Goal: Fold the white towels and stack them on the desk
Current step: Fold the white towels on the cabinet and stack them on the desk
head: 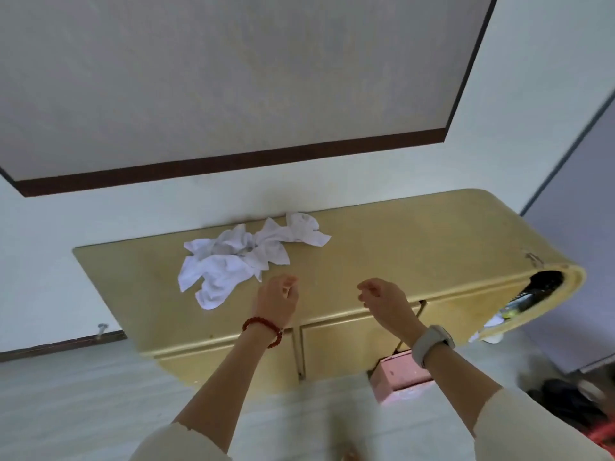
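Yellow worktop (399,247) against the pale wall, with crumpled white towels (239,257) heaped at its back left. Left hand (278,302) and right hand (382,302) hover just above the front edge, each grip loosely curled, grasping nothing.

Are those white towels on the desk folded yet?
No. The towels lie crumpled in a loose heap on the desk, and neither hand touches them.

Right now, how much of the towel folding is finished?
Nothing looks done: the towels lie crumpled in one heap on the desk, with no folded stack in sight. Nothing is in hand; the left hand and right hand hover empty, loosely curled. All folding and stacking remains.
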Motion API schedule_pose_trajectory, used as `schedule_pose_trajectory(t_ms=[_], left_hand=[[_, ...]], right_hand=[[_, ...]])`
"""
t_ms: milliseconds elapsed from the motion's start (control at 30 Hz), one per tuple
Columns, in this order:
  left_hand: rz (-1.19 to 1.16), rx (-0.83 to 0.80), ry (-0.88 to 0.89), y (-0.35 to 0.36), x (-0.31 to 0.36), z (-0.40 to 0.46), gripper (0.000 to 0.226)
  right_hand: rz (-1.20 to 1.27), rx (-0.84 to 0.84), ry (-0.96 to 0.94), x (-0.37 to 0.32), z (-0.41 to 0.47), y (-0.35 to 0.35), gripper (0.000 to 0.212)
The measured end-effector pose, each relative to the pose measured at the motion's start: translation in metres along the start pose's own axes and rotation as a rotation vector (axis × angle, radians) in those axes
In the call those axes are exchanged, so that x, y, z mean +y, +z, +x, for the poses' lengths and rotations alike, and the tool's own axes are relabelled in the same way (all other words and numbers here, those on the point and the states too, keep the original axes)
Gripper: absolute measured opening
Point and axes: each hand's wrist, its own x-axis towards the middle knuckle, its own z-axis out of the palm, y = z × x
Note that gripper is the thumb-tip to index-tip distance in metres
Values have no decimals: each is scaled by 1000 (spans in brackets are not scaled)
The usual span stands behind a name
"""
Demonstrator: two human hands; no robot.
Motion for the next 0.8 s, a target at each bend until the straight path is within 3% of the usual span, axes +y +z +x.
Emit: schedule_pose_trajectory(t_ms=[267, 567, 700, 800], left_hand=[[-10, -35, -175, 42, -48, 94, 22], [-38, -56, -164, 52, -77, 191, 21], [-44, -101, -129, 48, -80, 221, 23], [-53, -117, -98, 45, -75, 241, 24]], right_hand=[[-97, -119, 63, 10, 144, 59, 27], [-200, -143, 209, 22, 282, 129, 40], [-266, -94, 214, 27, 304, 146, 25], [-230, -39, 84, 13, 302, 133, 17]])
